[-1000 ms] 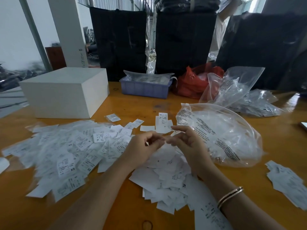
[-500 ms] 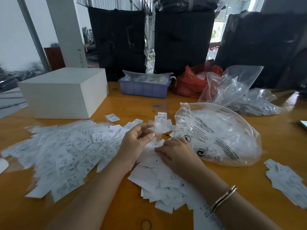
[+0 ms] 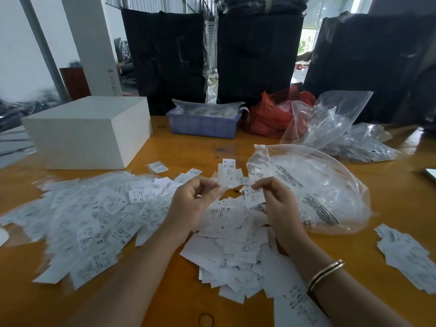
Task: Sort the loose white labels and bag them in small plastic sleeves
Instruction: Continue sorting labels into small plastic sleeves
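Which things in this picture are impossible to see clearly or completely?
- Fine print on the label in the right hand: too small, head view.
- What the left hand pinches: thin and clear, maybe a sleeve; blurred.
- Contents of the blue tray: covered by plastic.
- Label pile at right: cut off by the frame edge.

glossy orange varnished wooden table (image 3: 179, 147), matt white printed paper labels (image 3: 94, 223) left of left hand (image 3: 191, 204), crinkly clear plastic bag (image 3: 313, 187) beside right hand (image 3: 278, 204), shiny metal bangle (image 3: 325, 272)
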`<control>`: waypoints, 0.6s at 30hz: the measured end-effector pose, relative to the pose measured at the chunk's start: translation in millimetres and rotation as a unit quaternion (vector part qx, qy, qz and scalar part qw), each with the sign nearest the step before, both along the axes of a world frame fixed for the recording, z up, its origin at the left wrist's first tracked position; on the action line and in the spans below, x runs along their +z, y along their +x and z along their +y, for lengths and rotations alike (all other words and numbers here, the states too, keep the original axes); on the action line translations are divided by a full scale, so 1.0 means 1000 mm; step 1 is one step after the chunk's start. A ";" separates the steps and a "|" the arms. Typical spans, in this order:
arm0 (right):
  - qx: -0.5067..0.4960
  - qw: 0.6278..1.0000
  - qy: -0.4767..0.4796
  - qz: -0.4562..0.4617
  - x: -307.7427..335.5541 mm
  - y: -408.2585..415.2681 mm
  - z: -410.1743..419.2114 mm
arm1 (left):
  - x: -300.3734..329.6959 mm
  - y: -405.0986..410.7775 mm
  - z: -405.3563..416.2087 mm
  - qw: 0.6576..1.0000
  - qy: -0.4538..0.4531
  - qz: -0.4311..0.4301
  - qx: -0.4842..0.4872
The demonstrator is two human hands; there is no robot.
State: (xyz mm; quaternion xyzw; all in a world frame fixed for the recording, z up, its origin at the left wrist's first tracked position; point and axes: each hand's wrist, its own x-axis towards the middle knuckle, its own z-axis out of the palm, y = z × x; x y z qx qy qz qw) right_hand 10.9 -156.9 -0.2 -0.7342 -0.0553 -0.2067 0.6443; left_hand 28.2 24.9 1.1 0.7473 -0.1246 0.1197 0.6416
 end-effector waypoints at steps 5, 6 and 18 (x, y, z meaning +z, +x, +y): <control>0.048 0.999 -0.005 -0.011 0.003 -0.004 0.004 | -0.002 0.001 0.000 0.995 0.080 -0.059 -0.003; 0.051 0.999 -0.007 -0.011 0.003 -0.004 0.006 | -0.001 0.000 0.000 0.994 0.087 -0.067 -0.009; 0.036 0.993 -0.108 -0.043 0.002 -0.004 0.008 | -0.001 -0.003 0.000 0.983 0.153 -0.100 -0.022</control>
